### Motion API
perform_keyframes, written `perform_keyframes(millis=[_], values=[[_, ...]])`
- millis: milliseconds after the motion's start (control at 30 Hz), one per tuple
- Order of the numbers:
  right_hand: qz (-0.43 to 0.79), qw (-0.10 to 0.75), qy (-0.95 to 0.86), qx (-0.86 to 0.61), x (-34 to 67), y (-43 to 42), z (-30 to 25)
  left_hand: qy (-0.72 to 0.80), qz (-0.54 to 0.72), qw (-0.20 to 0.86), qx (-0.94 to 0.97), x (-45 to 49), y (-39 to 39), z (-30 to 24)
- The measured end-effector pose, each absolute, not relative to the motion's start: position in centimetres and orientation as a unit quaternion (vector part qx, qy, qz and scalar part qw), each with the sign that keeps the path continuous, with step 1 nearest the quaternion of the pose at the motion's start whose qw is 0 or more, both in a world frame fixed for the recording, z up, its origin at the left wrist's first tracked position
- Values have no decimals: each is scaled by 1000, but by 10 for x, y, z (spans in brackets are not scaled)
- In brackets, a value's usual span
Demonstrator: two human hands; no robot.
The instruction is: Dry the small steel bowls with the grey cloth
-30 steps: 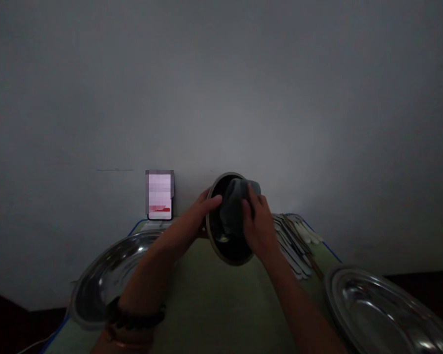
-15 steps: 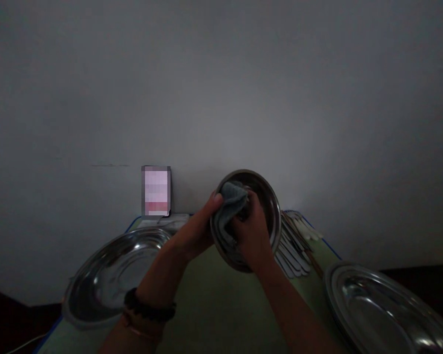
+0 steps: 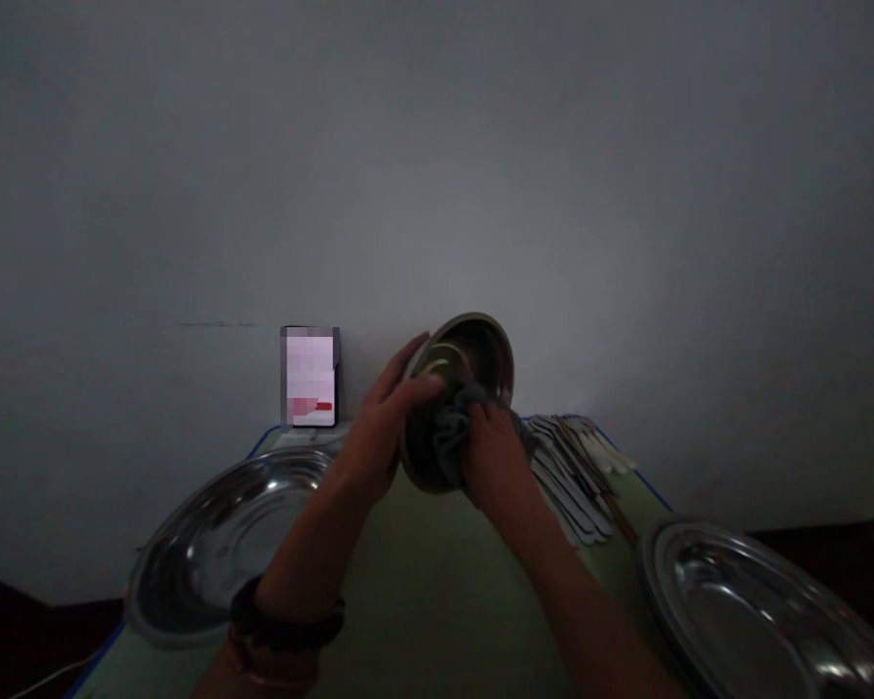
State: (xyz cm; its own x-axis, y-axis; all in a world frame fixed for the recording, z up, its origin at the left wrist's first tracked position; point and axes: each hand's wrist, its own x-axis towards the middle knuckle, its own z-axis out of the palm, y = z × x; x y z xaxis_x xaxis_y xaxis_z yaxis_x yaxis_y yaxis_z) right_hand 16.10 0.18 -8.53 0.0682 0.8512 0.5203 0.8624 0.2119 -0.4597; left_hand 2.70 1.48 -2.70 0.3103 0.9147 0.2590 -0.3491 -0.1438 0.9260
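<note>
A round metal bowl [image 3: 491, 345] is held up over the table, tilted with its inside towards me. My left hand [image 3: 383, 422] grips its left rim, thumb inside and fingers behind. In my right hand [image 3: 495, 451] is a bunched grey-green cloth [image 3: 455, 422], pressed against the lower right part of the bowl's inside and rim. The fingers of that hand are closed round the cloth, and part of the cloth hangs behind them.
A large metal basin [image 3: 160, 582] stands at the left, an oval metal tray [image 3: 743, 621] at the right. Behind, several pieces of cutlery [image 3: 572, 485] lie on the green table [image 3: 437, 602]. A phone [image 3: 312, 374] leans against the wall [image 3: 437, 175].
The bowl has moved up and left and turned in my left hand. My right hand has shifted the cloth from the bowl's left inside to its lower right, bunching it up.
</note>
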Motion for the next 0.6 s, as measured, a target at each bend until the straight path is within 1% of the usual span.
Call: perform_keyframes(millis=[67,200,267,367,500,600], values=[[-46,430,-627,-648,169,12,-90,253,494,604,572,31,12,-30],[-50,588,-535,-604,177,18,-84,240,425,639,595,42,3,-37],[-30,622,-534,-571,172,11,-76,226,419,663,578,47,1,-40],[39,629,-593,-502,153,-4,-66,247,423,682,544,48,4,-40],[161,573,-703,-389,133,-14,-62,309,502,664,460,39,11,-31],[196,533,-747,-346,134,-14,-63,335,568,629,413,32,15,-24]])
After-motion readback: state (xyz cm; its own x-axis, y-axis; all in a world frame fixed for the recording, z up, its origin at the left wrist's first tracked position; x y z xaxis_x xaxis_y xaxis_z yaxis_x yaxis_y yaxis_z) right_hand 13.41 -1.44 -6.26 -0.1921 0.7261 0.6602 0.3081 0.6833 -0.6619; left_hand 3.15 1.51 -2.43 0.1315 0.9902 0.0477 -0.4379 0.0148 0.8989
